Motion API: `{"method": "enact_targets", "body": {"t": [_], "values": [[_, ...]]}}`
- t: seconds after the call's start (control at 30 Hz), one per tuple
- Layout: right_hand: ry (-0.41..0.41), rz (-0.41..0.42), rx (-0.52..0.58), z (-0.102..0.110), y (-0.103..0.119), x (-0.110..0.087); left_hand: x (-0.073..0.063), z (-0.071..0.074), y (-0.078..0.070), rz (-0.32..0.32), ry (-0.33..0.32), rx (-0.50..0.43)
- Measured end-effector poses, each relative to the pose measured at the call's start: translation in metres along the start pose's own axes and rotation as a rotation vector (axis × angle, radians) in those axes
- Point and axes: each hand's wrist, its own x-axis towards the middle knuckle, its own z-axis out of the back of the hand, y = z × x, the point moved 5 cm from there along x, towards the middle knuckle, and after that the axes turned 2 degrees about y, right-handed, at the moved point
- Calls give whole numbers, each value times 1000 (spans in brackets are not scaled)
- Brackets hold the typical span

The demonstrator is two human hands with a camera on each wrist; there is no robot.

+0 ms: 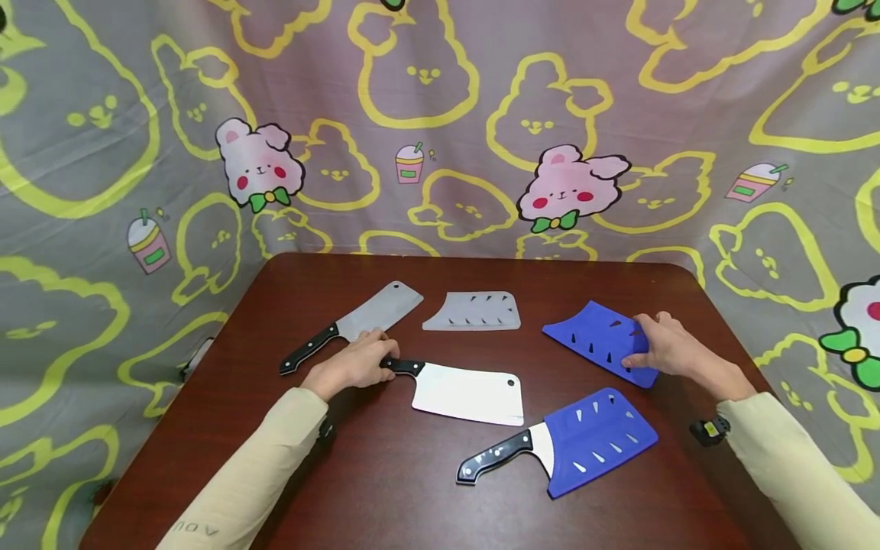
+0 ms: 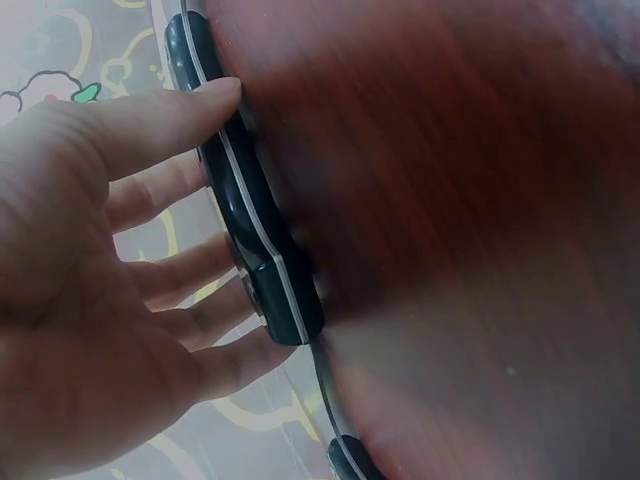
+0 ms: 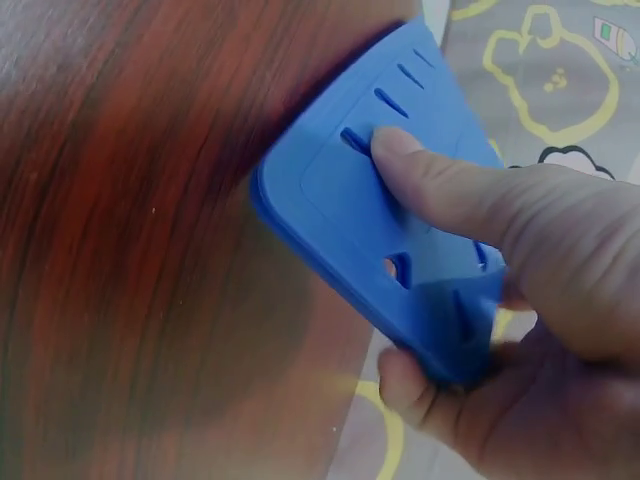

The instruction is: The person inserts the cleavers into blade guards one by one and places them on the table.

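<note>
Pale sleeves (image 1: pixel 241 473), hands (image 1: pixel 359 359) on cleaver (image 1: pixel 467 393) and sheath (image 1: pixel 600 336)

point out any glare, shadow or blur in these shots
Head: the central black-handled, rectangular cleaver has a blade washed out nearly white; left wrist: the brown wood-grain table looks soft and smeared; right wrist: a soft-edged shadow darkens the table beside the flat blue slotted sheath.

Metal cleaver (image 1: pixel 469 393), smooth plastic sheath (image 1: pixel 593 334), glossy wood-look table (image 1: pixel 385 473)
</note>
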Motion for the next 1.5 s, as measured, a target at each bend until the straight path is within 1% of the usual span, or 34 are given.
{"method": "enact_targets", "body": {"t": [0.1, 0.23, 0.3, 0.37, 0.47, 0.6, 0.7, 0.87, 0.93, 1.07, 1.17, 1.33, 1.43, 1.5], "values": [[-7, 57, 33, 1, 5, -2, 1, 0, -1, -8, 8, 3], [-34, 143, 58, 6, 13, -3, 0, -1, 1, -1, 37, 2], [-54, 174, 67, 9, 16, -4, 0, -1, 2, 7, 50, -6], [-80, 187, 86, 14, 19, -5, 0, 0, 3, 9, 55, -23], [-134, 169, 132, 23, 23, -8, 0, 3, 3, -11, 48, -57], [-218, 119, 188, 34, 28, -11, 0, 9, 0, -36, 43, -98], [-281, 90, 235, 40, 31, -12, -2, 13, -2, -25, 60, -132], [-407, 81, 332, 46, 30, -14, -3, 16, -7, -17, 82, -169], [-457, 92, 376, 48, 29, -14, -2, 17, -8, -21, 73, -188], [-532, 98, 472, 50, 26, -14, -2, 22, -12, -63, 21, -246], [-557, 78, 520, 51, 25, -13, -3, 28, -13, -93, -15, -301], [-563, 43, 629, 53, 25, -11, -4, 37, -16, -72, -33, -403], [-563, 61, 725, 56, 27, -13, -5, 42, -17, -70, -56, -438], [-564, 89, 822, 59, 30, -14, -6, 47, -17, -76, -77, -448]]}}
